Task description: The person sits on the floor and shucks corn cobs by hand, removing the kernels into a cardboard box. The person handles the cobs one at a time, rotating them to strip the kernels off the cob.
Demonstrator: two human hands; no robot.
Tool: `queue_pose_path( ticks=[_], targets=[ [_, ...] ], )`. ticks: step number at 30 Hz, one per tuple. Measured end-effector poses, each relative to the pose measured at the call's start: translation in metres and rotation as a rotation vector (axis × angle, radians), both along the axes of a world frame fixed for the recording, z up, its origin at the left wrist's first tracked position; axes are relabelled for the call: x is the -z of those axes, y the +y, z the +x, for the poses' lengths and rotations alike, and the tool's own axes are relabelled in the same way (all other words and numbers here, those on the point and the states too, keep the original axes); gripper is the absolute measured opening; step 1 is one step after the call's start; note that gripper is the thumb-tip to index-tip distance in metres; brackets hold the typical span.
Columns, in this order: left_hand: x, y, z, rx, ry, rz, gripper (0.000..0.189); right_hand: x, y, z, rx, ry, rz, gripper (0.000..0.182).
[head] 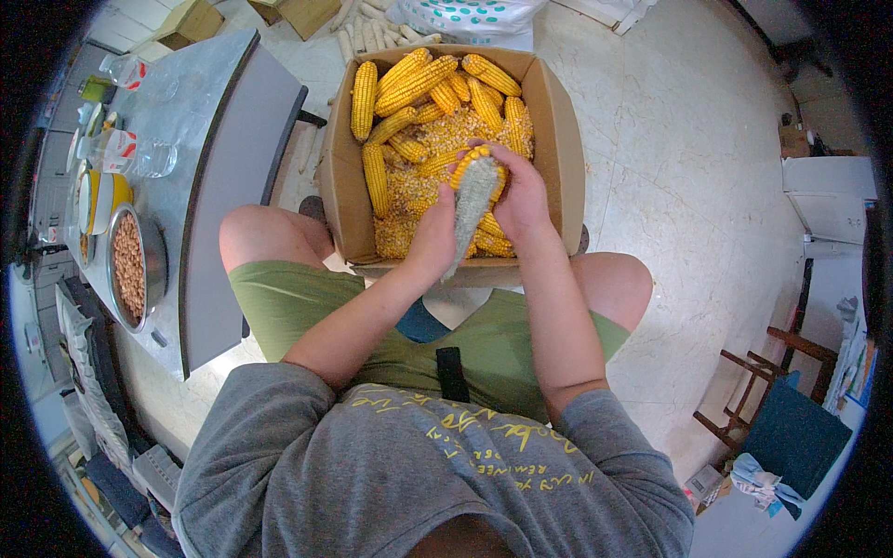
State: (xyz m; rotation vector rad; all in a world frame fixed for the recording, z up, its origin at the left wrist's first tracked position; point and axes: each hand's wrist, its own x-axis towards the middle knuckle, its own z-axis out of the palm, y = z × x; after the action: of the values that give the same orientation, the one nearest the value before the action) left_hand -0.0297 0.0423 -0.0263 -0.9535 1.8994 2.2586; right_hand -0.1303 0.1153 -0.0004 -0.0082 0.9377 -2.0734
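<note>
Between both hands is a corn cob, mostly stripped to its pale core, with yellow kernels left along its far end and edges. My left hand grips it from the left side, thumb lying along the cob. On the other side my right hand wraps around the far end, fingers curled over the top. Below them stands an open cardboard box. Loose corn kernels cover its bottom, and several whole ears of corn lie on them, mostly toward the far side.
A table at left bears a metal bowl of nuts or beans, plastic bottles and a yellow-and-white bowl. Bare cobs and a white sack lie beyond the box. A chair stands at right.
</note>
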Motion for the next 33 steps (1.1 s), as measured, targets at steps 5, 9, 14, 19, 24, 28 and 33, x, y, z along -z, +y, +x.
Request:
queue_pose_path(
  ticks=[5, 9, 14, 19, 24, 28, 33],
  targets=[
    [-0.007, -0.003, 0.001, -0.017, 0.171, -0.472, 0.058, -0.011, 0.008, -0.004, -0.027, 0.209, -0.054, 0.037],
    [-0.011, -0.006, 0.004, 0.028, 0.167, -0.606, 0.056, -0.019, 0.009, -0.002, -0.01, 0.243, -0.038, 0.038],
    [-0.012, -0.005, 0.005, 0.01, 0.23, -0.634, 0.057, -0.013, 0.007, 0.002, -0.023, 0.142, -0.075, 0.035],
    [-0.002, -0.007, 0.005, 0.015, 0.233, -0.554, 0.057, -0.007, 0.002, 0.008, -0.009, 0.155, -0.004, 0.031],
    [-0.005, 0.003, 0.006, -0.025, 0.208, -0.464, 0.059, 0.007, -0.001, 0.011, 0.108, 0.105, 0.071, 0.025],
    [-0.003, 0.002, 0.009, 0.018, 0.178, -0.43, 0.06, 0.006, 0.001, 0.011, 0.064, 0.028, 0.046, 0.023],
    [0.003, 0.003, 0.01, 0.028, 0.14, -0.469, 0.062, 0.016, 0.0, 0.019, 0.194, 0.098, 0.115, 0.015]
  ],
)
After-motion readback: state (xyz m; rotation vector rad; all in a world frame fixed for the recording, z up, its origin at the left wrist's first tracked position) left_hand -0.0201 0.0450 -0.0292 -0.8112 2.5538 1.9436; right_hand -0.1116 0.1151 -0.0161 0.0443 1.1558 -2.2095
